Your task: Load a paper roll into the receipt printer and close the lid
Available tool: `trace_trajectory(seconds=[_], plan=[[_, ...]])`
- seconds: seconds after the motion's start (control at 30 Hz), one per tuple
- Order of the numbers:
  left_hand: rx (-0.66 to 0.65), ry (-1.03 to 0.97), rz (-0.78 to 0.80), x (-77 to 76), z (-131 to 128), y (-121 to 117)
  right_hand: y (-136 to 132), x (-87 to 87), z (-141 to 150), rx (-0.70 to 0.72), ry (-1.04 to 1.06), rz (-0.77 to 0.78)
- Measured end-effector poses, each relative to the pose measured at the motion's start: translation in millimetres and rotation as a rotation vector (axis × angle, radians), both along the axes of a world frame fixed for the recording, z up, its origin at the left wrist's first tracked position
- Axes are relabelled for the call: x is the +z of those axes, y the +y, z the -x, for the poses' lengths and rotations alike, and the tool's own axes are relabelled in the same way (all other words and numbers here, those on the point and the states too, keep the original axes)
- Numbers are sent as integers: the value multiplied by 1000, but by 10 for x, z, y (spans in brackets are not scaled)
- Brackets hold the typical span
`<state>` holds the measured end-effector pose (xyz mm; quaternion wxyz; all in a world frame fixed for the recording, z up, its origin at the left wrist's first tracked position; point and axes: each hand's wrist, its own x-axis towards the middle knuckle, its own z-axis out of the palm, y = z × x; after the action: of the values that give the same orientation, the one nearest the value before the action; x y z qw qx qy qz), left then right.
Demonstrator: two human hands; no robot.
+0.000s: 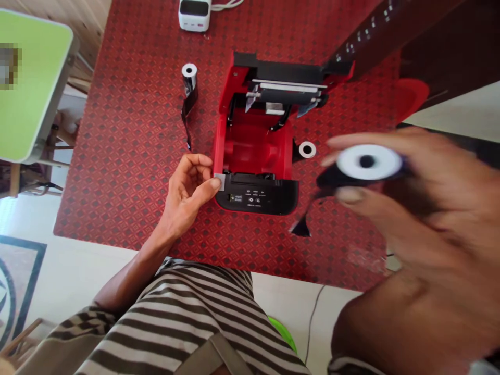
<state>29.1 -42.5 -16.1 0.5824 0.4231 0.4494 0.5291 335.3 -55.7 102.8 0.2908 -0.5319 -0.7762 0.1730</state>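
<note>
A red and black label printer (pixel 255 156) stands on the table with its lid (pixel 289 86) raised, showing a red hollow inside. My left hand (pixel 191 190) is at the printer's front left corner, thumb pressed on the grey patch there and fingers curled against the side. Close to the camera, my right hand (pixel 429 192) pinches a black ribbon roll (pixel 369 162) with a white end and a dark centre hole. A loose tail of black ribbon (pixel 300 227) hangs from it. My right hand is partly blurred.
Another ribbon roll (pixel 189 78) stands left of the printer, its tail trailing on the patterned red table (pixel 128 172). A third roll (pixel 307 150) sits against the printer's right side. Farther back is a small white device (pixel 194 15) with a cable. A green-topped table (pixel 35 88) stands left.
</note>
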Motion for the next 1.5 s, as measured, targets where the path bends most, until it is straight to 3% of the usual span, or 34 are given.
trace_trajectory(seconds=[0.07, 0.17, 0.3, 0.63, 0.8, 1.07, 1.17, 1.3, 1.5], plan=[[-21, -13, 12, 32, -8, -4, 218, 33, 201, 174, -155, -62], [-36, -24, 54, 82, -26, -12, 491, -139, 466, 281, -287, -86], [-28, -34, 101, 144, -52, -19, 637, -361, 661, 206, -396, -50], [-34, -58, 156, 230, -63, -28, 945, -513, 804, 189, -601, 157], [-42, -39, 167, 241, -50, -28, 908, -446, 793, 168, -538, 170], [-51, -42, 120, 191, -34, -37, 502, -25, 429, 320, -216, 85], [-50, -29, 98, 168, -25, -37, 450, -70, 345, 379, -165, 104], [-49, -8, 99, 161, -18, -30, 464, -174, 444, 285, -89, 85], [-44, 8, 90, 173, -21, -18, 400, -160, 505, 224, -75, 70]])
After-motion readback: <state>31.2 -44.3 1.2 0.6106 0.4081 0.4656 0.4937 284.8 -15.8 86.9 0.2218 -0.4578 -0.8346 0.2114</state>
